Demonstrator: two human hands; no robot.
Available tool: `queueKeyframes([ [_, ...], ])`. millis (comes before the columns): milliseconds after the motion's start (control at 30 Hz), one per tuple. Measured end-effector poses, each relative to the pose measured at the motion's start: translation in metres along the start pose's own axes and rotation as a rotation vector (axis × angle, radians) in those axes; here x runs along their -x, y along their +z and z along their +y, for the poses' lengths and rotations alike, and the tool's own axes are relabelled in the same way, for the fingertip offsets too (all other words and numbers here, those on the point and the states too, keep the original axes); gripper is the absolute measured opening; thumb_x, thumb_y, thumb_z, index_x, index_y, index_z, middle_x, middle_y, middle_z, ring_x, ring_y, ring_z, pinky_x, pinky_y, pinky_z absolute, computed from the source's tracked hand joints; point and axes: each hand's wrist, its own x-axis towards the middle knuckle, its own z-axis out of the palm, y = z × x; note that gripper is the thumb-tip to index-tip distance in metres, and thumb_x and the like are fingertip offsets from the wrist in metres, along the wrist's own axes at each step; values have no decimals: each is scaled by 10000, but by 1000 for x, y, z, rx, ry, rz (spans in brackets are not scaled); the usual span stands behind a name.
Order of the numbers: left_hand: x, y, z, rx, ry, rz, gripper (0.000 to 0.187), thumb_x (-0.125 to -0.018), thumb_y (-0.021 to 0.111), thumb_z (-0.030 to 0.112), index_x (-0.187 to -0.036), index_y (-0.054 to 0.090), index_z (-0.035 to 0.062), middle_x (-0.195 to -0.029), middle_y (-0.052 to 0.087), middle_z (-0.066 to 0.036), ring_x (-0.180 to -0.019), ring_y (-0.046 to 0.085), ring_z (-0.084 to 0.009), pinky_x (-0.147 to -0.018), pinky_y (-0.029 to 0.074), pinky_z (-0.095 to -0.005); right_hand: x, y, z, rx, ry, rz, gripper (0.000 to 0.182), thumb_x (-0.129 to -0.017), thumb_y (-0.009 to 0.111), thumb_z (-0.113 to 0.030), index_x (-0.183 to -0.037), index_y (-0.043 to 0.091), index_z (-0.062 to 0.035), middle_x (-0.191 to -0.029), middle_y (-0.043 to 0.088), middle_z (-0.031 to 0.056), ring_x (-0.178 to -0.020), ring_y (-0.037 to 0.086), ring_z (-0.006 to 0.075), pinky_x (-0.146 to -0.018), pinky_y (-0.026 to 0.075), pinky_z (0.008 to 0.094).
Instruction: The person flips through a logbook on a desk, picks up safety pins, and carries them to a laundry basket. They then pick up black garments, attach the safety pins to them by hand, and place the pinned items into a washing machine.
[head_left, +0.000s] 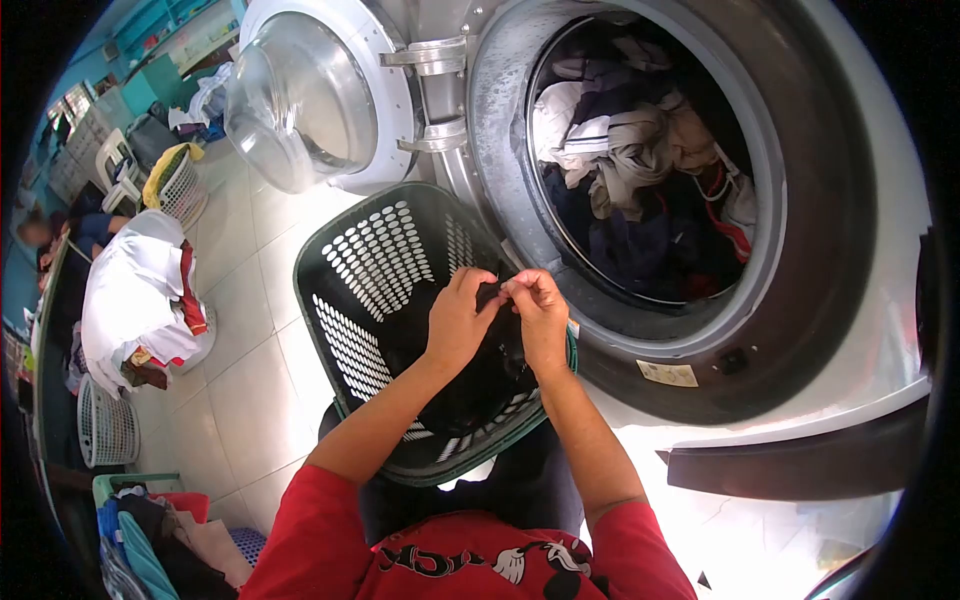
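Observation:
My left hand [462, 318] and my right hand [541, 318] meet above the dark green laundry basket [320, 352], near its side by the machine. The fingertips of both are pinched close together. Something small and dark seems to sit between them, but I cannot make out what it is. Dark contents, hard to tell apart, lie low in the basket beneath my hands. Just beyond, the front-loading washing machine [820, 300] stands with its drum exposed, holding a heap of beige, white, navy and red clothes [640, 150].
The round glass door [305, 95] hangs open at the upper left. White cloth [140, 290] is piled on a basket on the tiled floor [240, 400]. More baskets, folded clothes [165, 545] and a white chair [118, 160] stand left, where another person [85, 230] is partly visible.

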Motion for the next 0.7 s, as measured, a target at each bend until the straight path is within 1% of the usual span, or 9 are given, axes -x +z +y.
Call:
queueKeyframes([
  [67,1,2,1,6,-9,-4,240,-698,622,92,-902,499,62,-860,528,-98,-756,547,-300,-625,434,-363,-1,-1,2,-13,12,16,38,-792,537,3,-801,521,-31,-716,553,1,-667,524,70,-617,403,191],
  [133,1,2,0,10,-19,-9,232,-701,618,88,-900,499,63,-852,529,-96,-754,546,-298,-624,432,-361,-4,-3,11,-48,-52,-4,29,-788,535,-2,-786,520,-27,-717,556,3,-675,526,73,-624,408,200],
  [267,-3,0,-5,-96,100,6,203,-704,613,90,-881,514,76,-832,527,-80,-723,535,-273,-612,421,-348,-7,-6,9,36,-52,4,20,-783,541,-12,-784,527,-28,-718,565,6,-678,531,76,-651,413,214],
  [333,-6,-4,-3,-139,160,18,187,-707,611,93,-869,519,79,-823,523,-73,-711,532,-263,-606,418,-343,-4,-5,-3,-111,67,-34,22,-789,535,-40,-794,547,-58,-732,588,-2,-682,530,68,-635,396,214],
  [367,-7,-7,-2,-177,168,-8,176,-708,609,95,-860,522,80,-813,517,-68,-701,529,-256,-597,416,-339,-4,-5,-4,-112,67,-34,22,-789,535,-40,-794,547,-58,-732,588,-2,-682,530,68,-635,396,214],
  [433,-9,-12,-2,-214,177,-34,164,-710,607,97,-850,525,81,-803,512,-63,-691,527,-249,-589,414,-336,-4,-8,-5,-15,194,-25,25,-801,536,-84,-800,560,-87,-756,606,-7,-695,523,59,-598,365,204],
  [500,-10,-16,-4,-296,271,-87,143,-715,595,94,-841,528,78,-794,503,-58,-691,527,-245,-592,417,-335,-5,-9,-1,-59,202,-46,30,-808,532,-103,-805,560,-95,-768,610,-8,-705,519,55,-585,351,201],
  [600,-11,-19,0,-191,205,-124,132,-715,586,85,-834,529,72,-794,501,-55,-690,525,-248,-600,421,-337,-6,-10,3,-114,236,-75,38,-817,529,-123,-815,559,-100,-776,611,-7,-719,514,55,-575,338,200],
  [700,-11,-20,-4,-154,232,-134,128,-715,580,77,-831,527,67,-788,497,-56,-695,524,-250,-610,427,-338,-6,-11,3,-120,266,-86,38,-817,527,-123,-824,556,-100,-765,605,-6,-723,515,61,-585,340,205],
])
